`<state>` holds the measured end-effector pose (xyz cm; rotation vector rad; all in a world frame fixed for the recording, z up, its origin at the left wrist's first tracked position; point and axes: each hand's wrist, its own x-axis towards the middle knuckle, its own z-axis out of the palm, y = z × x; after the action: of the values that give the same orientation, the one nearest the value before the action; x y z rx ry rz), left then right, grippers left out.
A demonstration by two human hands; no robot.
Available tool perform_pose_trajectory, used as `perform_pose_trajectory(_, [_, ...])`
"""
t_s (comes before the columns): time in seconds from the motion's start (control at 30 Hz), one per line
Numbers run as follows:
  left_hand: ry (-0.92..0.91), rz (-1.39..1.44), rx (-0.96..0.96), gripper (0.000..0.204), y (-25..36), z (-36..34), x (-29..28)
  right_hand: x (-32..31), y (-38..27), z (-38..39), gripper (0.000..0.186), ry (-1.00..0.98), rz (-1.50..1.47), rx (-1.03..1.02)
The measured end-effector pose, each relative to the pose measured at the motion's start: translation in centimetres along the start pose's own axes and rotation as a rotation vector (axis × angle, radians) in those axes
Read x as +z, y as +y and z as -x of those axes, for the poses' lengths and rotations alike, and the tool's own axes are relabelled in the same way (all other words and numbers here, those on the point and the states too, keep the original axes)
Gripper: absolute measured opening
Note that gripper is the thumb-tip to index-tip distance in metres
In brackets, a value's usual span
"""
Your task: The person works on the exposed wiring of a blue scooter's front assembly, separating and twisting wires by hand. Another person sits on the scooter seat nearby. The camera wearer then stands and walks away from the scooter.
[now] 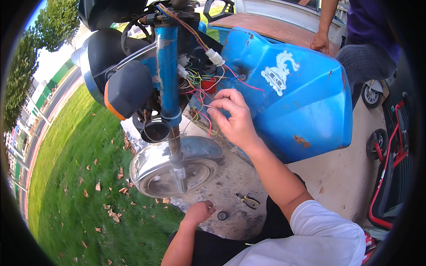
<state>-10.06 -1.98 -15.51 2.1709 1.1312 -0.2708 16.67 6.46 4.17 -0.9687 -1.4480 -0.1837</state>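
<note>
My right hand [234, 119] is raised beside the blue front panel of a three-wheeled vehicle. Its thumb and forefinger pinch a thin wire [205, 105] among the loose wiring. Around it hangs a tangle of pink, yellow, green and white wires [197, 79], with a white plug connector [215, 57] above. Low by the front wheel [177, 177], my left hand [199, 212] has its fingers curled in; whatever they may hold is hidden. Close to its right, a roll of black tape [222, 215] rests on the concrete. Pliers [247, 201] with yellow-and-black handles lie further right, jaws apart.
The blue panel [306, 111] bulks to the right of the wires, and the blue fork tube [167, 75] stands left. An orange-edged lamp housing [128, 88] juts out leftward. Another person's hand [320, 43] hangs behind the panel. A red-framed cart [386, 177] stands far right.
</note>
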Motion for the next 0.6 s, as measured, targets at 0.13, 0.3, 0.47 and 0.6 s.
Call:
perform_pose_trajectory(0.13, [0.043,-0.001,-0.007,0.040,-0.1,0.2,0.1,-0.3,-0.3,-0.4,0.015,0.052,-0.107,0.046])
perform_pose_trajectory(0.3, [0.003,-0.001,-0.025,0.041,-0.4,-0.1,0.4,-0.8,-0.9,-0.3,0.014,0.094,-0.090,0.025])
perform_pose_trajectory(0.47, [-0.007,0.008,-0.020,0.041,-0.4,-0.2,0.5,-1.6,-1.9,-0.2,0.015,0.161,-0.077,0.008])
perform_pose_trajectory(0.6, [-0.029,0.024,-0.027,0.042,-0.2,-0.5,0.4,-1.9,-3.6,-1.5,0.015,0.095,-0.204,0.116])
